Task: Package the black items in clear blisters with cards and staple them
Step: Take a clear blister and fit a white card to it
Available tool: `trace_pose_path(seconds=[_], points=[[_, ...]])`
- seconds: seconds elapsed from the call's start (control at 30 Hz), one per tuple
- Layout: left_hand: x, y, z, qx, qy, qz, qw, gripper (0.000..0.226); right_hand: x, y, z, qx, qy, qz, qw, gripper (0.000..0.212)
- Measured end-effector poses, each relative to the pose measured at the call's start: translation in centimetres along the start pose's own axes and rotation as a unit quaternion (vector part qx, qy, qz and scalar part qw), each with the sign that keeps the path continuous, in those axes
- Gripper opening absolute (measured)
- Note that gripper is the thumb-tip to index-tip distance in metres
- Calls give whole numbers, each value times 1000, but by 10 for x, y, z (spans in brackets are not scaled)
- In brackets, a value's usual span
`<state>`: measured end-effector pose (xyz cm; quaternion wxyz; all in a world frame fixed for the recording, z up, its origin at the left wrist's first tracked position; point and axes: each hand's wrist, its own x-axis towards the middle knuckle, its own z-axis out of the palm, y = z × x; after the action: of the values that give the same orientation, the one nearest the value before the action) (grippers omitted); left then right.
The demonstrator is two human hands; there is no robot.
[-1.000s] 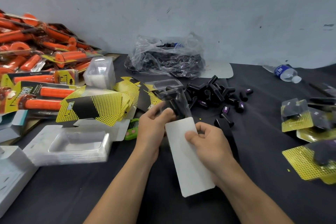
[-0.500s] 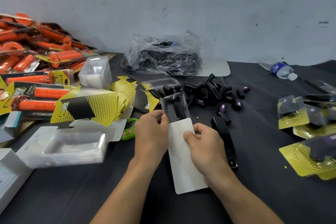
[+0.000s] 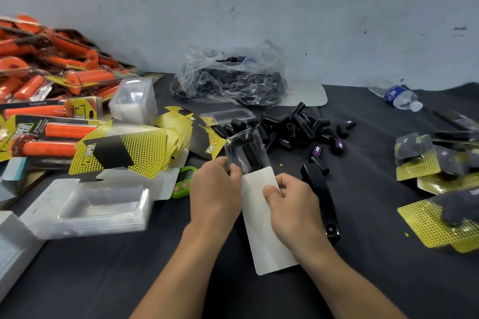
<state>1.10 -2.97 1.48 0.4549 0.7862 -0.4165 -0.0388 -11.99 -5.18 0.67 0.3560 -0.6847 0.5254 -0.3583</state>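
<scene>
Your left hand [image 3: 216,189] pinched the clear blister [image 3: 246,150], at 12 o'clock from the white card [image 3: 261,241] that your right hand [image 3: 293,204] pinched. You needed a straight, gentle push.

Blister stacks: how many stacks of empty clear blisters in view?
2. Small-blister stack back left, beside the orange grip packs; large-blister stack front left. More may be hidden under the clutter.
</scene>
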Motion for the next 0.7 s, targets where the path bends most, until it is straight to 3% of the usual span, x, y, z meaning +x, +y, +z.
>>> trace_pose_path(seconds=[0.37, 0.7], points=[[3, -2, -1, 100, -24, -29, 994, 26, -2, -5, 0, -39, -3, 14, 999, 20], [9, -10, 3, 23, -90, -53, 994, 27, -2, -6, 2, -66, 10, 26, 997, 21]])
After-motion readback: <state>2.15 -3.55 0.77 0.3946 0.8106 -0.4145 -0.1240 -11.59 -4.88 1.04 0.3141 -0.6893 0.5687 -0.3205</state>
